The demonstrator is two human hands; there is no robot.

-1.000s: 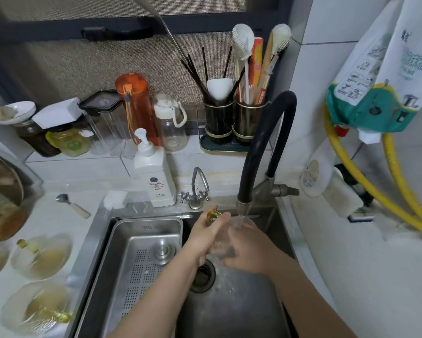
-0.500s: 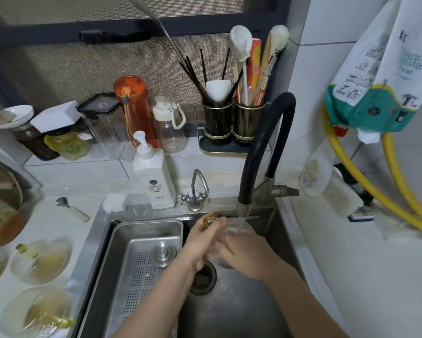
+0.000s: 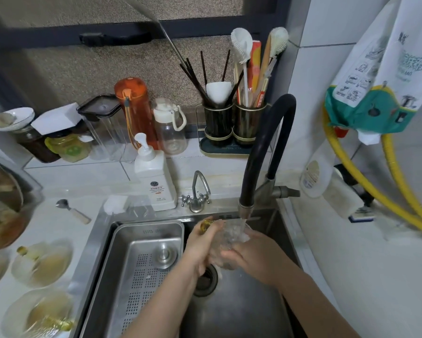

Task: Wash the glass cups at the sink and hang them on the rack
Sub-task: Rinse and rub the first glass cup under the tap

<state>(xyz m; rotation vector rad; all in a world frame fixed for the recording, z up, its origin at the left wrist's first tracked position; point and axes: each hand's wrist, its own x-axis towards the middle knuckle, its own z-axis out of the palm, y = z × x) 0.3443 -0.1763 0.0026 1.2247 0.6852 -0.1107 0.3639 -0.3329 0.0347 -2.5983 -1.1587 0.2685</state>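
Note:
A clear glass cup [image 3: 230, 236] with a gold handle [image 3: 206, 225] is held over the steel sink [image 3: 244, 311], right under the black faucet [image 3: 258, 152]. Water runs from the spout into the cup's mouth. My left hand [image 3: 201, 247] grips the cup from the left, by the gold handle. My right hand [image 3: 252, 254] wraps its right and lower side. More glass cups with gold handles [image 3: 43, 262] lie on the counter at the left. No rack shows in view.
A perforated steel tray [image 3: 144, 264] fills the sink's left half; the drain [image 3: 205, 280] is below my hands. A soap pump bottle [image 3: 155, 181], small tap [image 3: 197, 191], spoon [image 3: 72, 211], bottles and utensil holders [image 3: 234, 123] line the back. Yellow hoses [image 3: 366, 181] hang right.
The cup's mouth now sits under the running stream, and my hands have shifted slightly around it. The view has barely moved.

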